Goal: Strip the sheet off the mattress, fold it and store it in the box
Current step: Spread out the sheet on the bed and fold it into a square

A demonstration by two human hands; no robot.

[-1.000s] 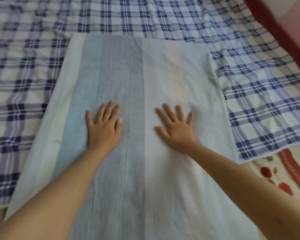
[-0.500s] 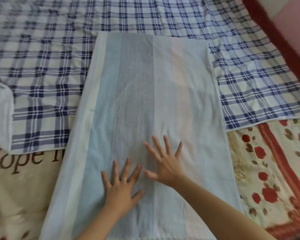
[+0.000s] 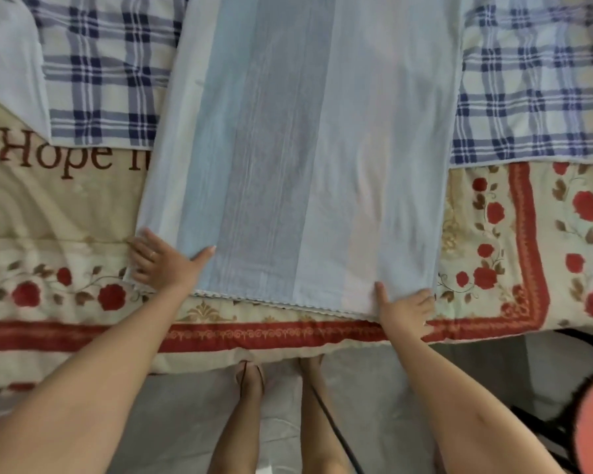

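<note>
The folded sheet (image 3: 308,159), pale blue with grey and white stripes, lies as a long strip across the bed, its near hem close to the mattress edge. My left hand (image 3: 165,265) is on the near-left corner, thumb spread on top and fingers curling over the side edge. At the near-right corner, my right hand (image 3: 406,311) pinches the sheet, with the thumb on top and the fingers bent at the edge. No box is in view.
Under the sheet lie a blue plaid blanket (image 3: 534,97) and a cream quilt with red roses (image 3: 514,241). A white cloth (image 3: 7,56) sits at the far left. My bare feet (image 3: 254,381) stand on the grey floor beside a black cable (image 3: 332,425) and a dark frame (image 3: 562,425).
Both hands slid back along the sheet from its middle to the near hem and spread apart to the two near corners. The view dropped toward the bed edge and floor.
</note>
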